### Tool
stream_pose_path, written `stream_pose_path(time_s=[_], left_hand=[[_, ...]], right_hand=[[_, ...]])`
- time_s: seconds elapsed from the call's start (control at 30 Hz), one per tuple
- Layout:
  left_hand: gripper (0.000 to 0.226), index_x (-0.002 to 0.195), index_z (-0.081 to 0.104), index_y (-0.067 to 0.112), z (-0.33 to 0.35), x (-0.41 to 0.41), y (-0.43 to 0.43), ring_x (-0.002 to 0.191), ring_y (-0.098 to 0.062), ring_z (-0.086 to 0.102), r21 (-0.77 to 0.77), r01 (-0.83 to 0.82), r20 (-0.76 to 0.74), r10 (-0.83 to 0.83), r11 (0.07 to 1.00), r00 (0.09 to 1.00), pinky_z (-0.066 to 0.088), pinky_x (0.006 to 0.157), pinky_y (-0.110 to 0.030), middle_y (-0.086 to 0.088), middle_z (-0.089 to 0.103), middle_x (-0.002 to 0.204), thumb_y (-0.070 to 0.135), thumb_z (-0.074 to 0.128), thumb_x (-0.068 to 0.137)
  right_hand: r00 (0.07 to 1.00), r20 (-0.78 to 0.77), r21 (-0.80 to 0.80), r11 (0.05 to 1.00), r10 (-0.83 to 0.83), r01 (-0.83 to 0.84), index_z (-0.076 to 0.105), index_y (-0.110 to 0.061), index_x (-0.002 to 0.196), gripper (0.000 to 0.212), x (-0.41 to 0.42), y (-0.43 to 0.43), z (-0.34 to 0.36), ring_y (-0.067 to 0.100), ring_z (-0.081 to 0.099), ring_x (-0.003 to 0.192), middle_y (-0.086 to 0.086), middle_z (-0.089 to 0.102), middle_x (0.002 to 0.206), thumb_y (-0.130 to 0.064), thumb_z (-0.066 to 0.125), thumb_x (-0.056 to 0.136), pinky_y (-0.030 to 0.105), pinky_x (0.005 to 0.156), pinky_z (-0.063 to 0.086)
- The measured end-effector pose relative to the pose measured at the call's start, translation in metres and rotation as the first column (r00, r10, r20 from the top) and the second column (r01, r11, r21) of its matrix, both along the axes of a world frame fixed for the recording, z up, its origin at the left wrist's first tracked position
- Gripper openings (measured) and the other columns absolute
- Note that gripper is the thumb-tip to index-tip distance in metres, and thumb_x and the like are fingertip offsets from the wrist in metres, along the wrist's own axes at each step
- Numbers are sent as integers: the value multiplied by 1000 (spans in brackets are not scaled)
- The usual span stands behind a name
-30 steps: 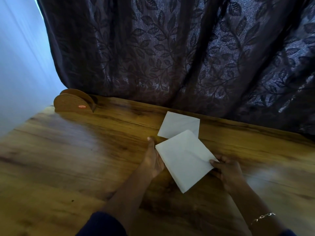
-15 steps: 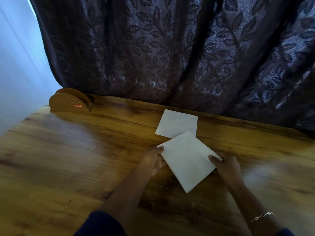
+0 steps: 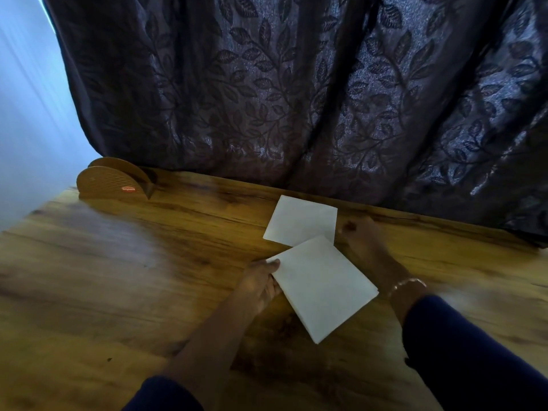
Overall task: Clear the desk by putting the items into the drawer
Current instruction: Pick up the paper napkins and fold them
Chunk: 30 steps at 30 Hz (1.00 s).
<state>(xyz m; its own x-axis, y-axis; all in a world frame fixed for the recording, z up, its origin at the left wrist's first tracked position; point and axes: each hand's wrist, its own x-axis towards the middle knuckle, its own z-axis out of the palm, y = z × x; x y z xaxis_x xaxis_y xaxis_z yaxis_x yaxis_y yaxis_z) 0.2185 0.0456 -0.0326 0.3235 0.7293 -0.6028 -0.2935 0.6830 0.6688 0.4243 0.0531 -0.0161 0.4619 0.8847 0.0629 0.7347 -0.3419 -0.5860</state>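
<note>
Two white square napkins lie on the wooden desk (image 3: pixel 118 277). The near napkin (image 3: pixel 323 286) is tilted like a diamond, and my left hand (image 3: pixel 261 283) pinches its left corner. The far napkin (image 3: pixel 302 221) lies flat near the desk's back edge, its near corner under the near one. My right hand (image 3: pixel 364 238) is stretched out just right of the far napkin, fingers extended over the desk, holding nothing. No drawer is in view.
A brown wooden napkin holder (image 3: pixel 112 185) stands at the back left corner of the desk. A dark leaf-patterned curtain (image 3: pixel 296 99) hangs along the whole back edge. A pale wall (image 3: pixel 26 114) is at the left.
My right hand has let go of the near napkin's right corner and moved forward to beside the far napkin. My left hand has kept its hold on the near napkin.
</note>
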Motion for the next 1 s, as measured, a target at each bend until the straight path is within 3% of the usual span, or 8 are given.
stream_pose_path(time_s=[0.13,0.23,0.33,0.47,0.57,0.77,0.9,1.0], left_hand=[[11,93,54,5,1,1,0,90,-26,61,18,20,-2,-20,1000,1000,51,76,-38,-14,62,100,-5,55,87],[18,94,54,5,0,2,1,87,-25,61,27,20,-13,-19,999,1000,51,75,-38,-13,61,99,-9,57,84],[25,104,52,3,-1,3,3,93,-27,59,13,5,-47,-4,1000,999,51,73,-38,-15,60,106,-11,57,84],[21,93,52,7,-2,4,4,89,-26,59,12,-1,-37,2,1000,999,51,74,-38,-14,59,103,-12,56,84],[23,100,53,5,-3,4,3,92,-27,59,18,-4,-40,4,1000,999,52,76,-38,-15,60,107,-12,56,84],[30,110,52,0,-5,2,4,100,-31,59,17,-4,-10,4,1000,1000,53,76,-38,-18,59,111,-11,58,83],[31,110,51,-1,-2,1,2,93,-27,60,28,18,-12,-18,999,1000,53,74,-35,-15,61,105,-11,59,82],[44,120,48,-2,-2,1,2,105,-31,58,32,29,-29,-29,999,999,52,80,-38,-18,58,118,-12,61,79]], right_hand=[[991,130,-126,992,44,-27,66,1,108,27,8,48,7,32,57,107,17,63,115,-6,44,93,36,93,46],[969,237,-183,983,69,-25,57,1,120,30,17,67,4,33,51,116,19,55,125,-8,45,93,37,99,43],[964,232,-291,955,130,-59,46,-2,130,44,18,76,-5,36,45,123,19,46,134,-19,56,91,40,102,40],[949,277,-313,948,151,-59,51,-5,126,44,18,79,-12,32,48,121,15,52,130,-25,59,89,38,99,38],[962,254,-289,957,99,-22,59,-2,114,36,18,76,-10,30,53,114,14,57,121,-27,60,88,37,94,42],[987,-89,-27,991,-137,135,59,-1,117,38,15,73,5,33,54,114,18,59,122,-6,69,80,35,91,44],[960,-201,107,970,-195,220,62,2,114,33,14,59,38,33,58,109,20,62,117,-5,65,82,36,91,46],[982,-77,275,943,-172,187,66,-6,110,26,11,34,66,31,60,101,16,67,109,-4,59,86,28,80,43]])
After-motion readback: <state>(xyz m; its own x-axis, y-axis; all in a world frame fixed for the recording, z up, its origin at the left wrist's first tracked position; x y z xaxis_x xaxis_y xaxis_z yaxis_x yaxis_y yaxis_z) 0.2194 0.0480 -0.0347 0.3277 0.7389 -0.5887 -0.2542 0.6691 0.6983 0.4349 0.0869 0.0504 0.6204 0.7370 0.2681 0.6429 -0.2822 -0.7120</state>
